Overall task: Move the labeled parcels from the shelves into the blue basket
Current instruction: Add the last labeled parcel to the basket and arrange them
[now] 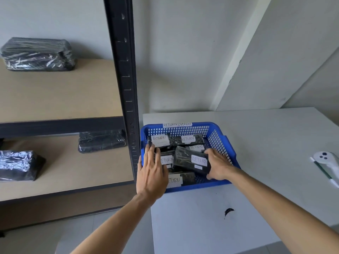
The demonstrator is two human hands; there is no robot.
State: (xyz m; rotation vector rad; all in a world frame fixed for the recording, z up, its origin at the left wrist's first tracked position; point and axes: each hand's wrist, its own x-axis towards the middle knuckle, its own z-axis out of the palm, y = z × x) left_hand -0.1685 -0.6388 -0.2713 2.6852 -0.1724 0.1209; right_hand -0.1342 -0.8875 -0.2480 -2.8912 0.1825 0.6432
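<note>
A blue basket (222,136) tagged "RETURN OVERDUE" stands on the white table and holds several black wrapped parcels with white "RETURN" labels. My right hand (218,166) grips the right end of the top labeled parcel (190,159), which lies tilted over the others. My left hand (151,168) rests flat with spread fingers on the parcels at the basket's left side. Other labeled parcels (159,141) lie along the basket's far wall. On the shelves to the left sit black wrapped parcels (37,54) with no label showing.
A black shelf post (126,79) stands right against the basket's left edge. Two more wrapped parcels (101,141) lie on the lower shelf. A white controller (326,164) lies at the table's right edge. A small black mark (229,211) is on the table in front.
</note>
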